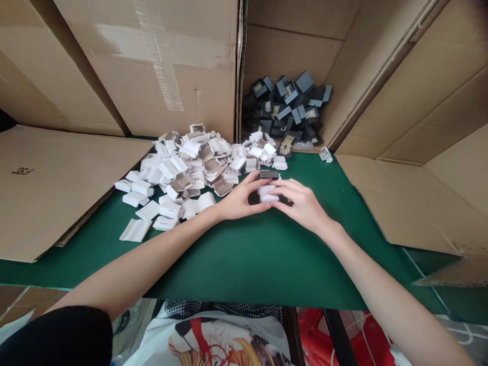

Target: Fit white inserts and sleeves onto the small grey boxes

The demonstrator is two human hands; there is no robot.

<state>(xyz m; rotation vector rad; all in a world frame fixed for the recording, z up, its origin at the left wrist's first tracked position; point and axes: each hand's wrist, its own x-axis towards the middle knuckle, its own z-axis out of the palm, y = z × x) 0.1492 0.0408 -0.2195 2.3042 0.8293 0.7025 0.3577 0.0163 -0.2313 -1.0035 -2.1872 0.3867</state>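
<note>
**Left hand [239, 200] and right hand [305, 204] pinch a white piece [268, 194]**

It lies between both hands' fingertips, over the green table [240, 264]. A dark piece [269, 174] sits at its far side, by the left fingers; white boxes [190, 149] pile up beyond.

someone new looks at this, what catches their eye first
Probably the sprawling heap of white boxes, left of centre on the green table. Next, perhaps, the dark boxes piled inside a carton at the back, right of centre. At the middle, the left grip and right grip meet around small pieces, white and dark.
</note>
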